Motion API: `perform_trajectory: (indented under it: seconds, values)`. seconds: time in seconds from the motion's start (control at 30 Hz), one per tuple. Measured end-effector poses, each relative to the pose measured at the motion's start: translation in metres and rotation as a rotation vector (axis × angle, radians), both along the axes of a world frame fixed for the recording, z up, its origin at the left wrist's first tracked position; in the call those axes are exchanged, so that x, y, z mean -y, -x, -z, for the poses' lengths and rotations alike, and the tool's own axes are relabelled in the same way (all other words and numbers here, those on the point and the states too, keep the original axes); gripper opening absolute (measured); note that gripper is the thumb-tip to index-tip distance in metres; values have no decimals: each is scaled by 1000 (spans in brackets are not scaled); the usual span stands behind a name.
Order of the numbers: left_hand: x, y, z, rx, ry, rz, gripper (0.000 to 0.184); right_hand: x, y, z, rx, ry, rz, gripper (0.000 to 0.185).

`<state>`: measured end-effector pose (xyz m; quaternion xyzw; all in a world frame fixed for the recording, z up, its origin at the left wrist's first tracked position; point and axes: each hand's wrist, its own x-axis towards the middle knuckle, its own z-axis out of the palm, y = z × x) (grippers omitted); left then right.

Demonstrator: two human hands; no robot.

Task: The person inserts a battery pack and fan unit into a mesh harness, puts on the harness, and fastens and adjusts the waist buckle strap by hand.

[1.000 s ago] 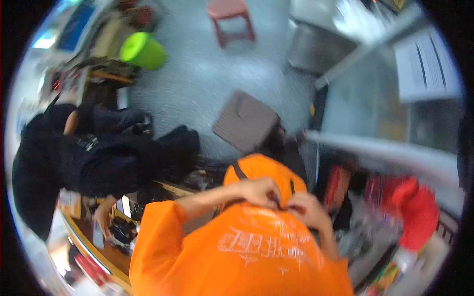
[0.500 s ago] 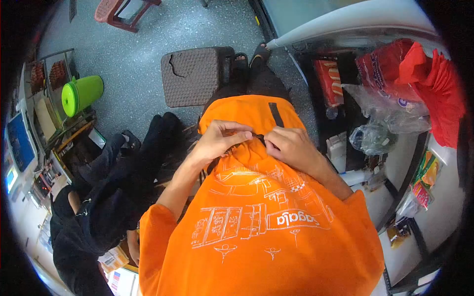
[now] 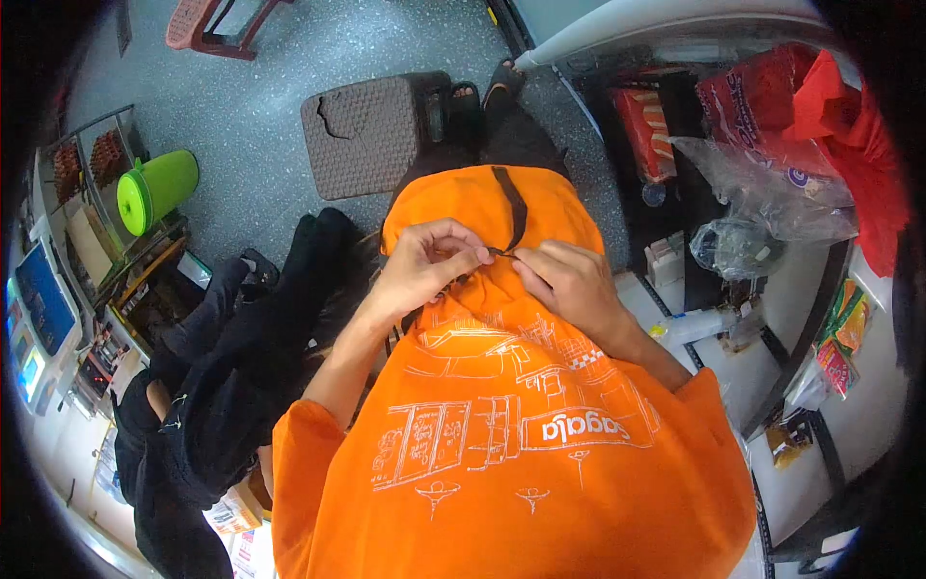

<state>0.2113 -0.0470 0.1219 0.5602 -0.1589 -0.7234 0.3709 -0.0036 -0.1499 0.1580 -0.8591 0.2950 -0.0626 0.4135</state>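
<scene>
At waist height, my left hand (image 3: 434, 262) and my right hand (image 3: 571, 289) meet close together, both with fingers pinched. Between the fingertips runs a thin black strap (image 3: 511, 207), held by both hands. It curves up from there across the orange cloth, which looks like an apron (image 3: 449, 198), over my lap. Whether the strap is knotted is too small to make out. Above the waist hangs my orange T-shirt (image 3: 521, 386) with white line drawings and lettering.
A brown woven-pattern stool (image 3: 362, 135) stands ahead on the speckled floor. To the left are a green lidded bucket (image 3: 159, 191) and a person in black (image 3: 227, 386), sitting close by. Shelving on the right holds red bags (image 3: 762, 106) and clear plastic (image 3: 738, 249).
The black strap has swung left and now curves down to my fingers. A short length of it shows between my hands, which stay at my waist. The view has shifted slightly.
</scene>
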Motion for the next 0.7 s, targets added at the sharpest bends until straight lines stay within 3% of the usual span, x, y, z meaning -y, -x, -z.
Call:
perform_trajectory:
  seconds: [0.33,0.7]
  values:
    - [2,2,-5,36,45,61,37,-5,-6,8,91,-43,35,16]
    - [8,0,-17,25,41,94,34,-1,-17,0,86,-82,7,12]
